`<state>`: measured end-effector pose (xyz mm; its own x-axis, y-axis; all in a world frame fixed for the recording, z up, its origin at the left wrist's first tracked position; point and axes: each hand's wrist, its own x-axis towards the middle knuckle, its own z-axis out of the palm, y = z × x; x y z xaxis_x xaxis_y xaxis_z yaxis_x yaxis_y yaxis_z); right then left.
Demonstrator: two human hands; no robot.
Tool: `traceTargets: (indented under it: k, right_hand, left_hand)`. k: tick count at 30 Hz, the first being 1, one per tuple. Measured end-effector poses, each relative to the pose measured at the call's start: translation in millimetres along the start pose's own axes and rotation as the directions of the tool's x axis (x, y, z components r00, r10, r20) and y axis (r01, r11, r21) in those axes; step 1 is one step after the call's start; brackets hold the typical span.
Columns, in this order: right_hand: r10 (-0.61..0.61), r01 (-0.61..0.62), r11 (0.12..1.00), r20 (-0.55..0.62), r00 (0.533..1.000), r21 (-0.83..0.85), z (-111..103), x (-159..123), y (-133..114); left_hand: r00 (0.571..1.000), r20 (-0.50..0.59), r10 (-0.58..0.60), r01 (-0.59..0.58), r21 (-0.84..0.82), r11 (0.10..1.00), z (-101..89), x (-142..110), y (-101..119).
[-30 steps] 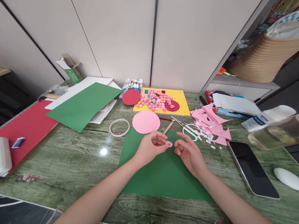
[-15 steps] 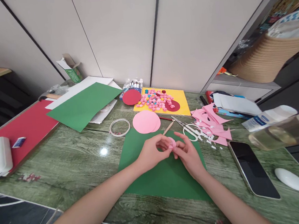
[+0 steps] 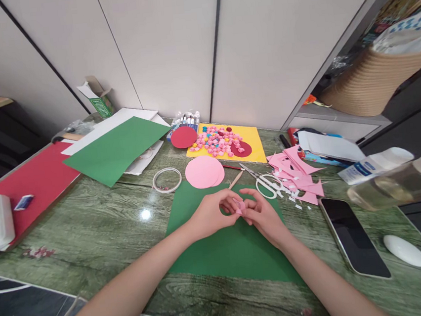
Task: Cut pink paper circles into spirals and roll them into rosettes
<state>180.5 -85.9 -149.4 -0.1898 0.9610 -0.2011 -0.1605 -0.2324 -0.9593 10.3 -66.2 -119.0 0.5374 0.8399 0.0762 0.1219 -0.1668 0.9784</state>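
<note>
My left hand (image 3: pixel 211 212) and my right hand (image 3: pixel 262 215) meet over a green paper sheet (image 3: pixel 230 248) on the table. Between their fingertips they pinch a small pink paper piece (image 3: pixel 240 206), which looks folded or curled. Both hands have fingers closed on it. Just beyond the hands lie pink paper circles (image 3: pixel 204 172), a thin wooden stick (image 3: pixel 237 179) and white-handled scissors (image 3: pixel 267 183).
Pink paper scraps (image 3: pixel 296 172) lie at the right, with a phone (image 3: pixel 352 237) and a white mouse (image 3: pixel 404 250). At the back, a yellow sheet (image 3: pixel 253 136) carries several small coloured paper pieces. A tape ring (image 3: pixel 167 179), green sheet (image 3: pixel 115 148) and red sheet (image 3: pixel 37 179) lie at the left.
My right hand came in to meet the left and now grips the pink piece too. The piece, flat and round a second ago, now looks folded between the fingers.
</note>
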Motion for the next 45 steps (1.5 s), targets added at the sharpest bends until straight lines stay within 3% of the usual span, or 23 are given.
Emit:
traceTargets:
  k: [7,13,19,26,36,40,45]
  right_hand:
    - [-0.018,0.02,0.998,-0.041,0.999,0.054,1,0,0]
    - [-0.148,0.142,0.981,-0.035,0.988,-0.133,2,0,6]
    - [-0.207,0.176,0.915,-0.049,0.977,-0.364,4,-4,5]
    - [-0.404,0.308,0.653,0.026,0.915,-0.692,8,-11,4]
    - [-0.506,0.337,0.304,0.148,0.849,-0.891,3,-12,6]
    - [-0.494,0.325,0.341,0.126,0.86,-0.882,5,-13,4]
    - [-0.483,0.328,0.554,0.025,0.875,-0.765,6,-12,-1]
  left_hand:
    - [0.999,-0.031,0.019,-0.019,0.028,0.999,1.4,0,-1]
    - [0.998,-0.056,-0.013,0.015,0.043,0.999,2.5,0,-6]
    - [0.997,-0.072,0.01,0.002,0.156,0.988,3.4,0,-9]
    - [0.993,-0.106,0.06,-0.021,0.342,0.939,5.9,-1,-14]
    - [0.992,-0.101,0.074,-0.024,0.43,0.903,10.5,-4,-18]
    - [0.991,-0.11,0.079,-0.031,0.376,0.926,10.8,-5,-16]
    - [0.99,-0.144,0.009,0.002,0.077,0.997,9.1,-3,-7]
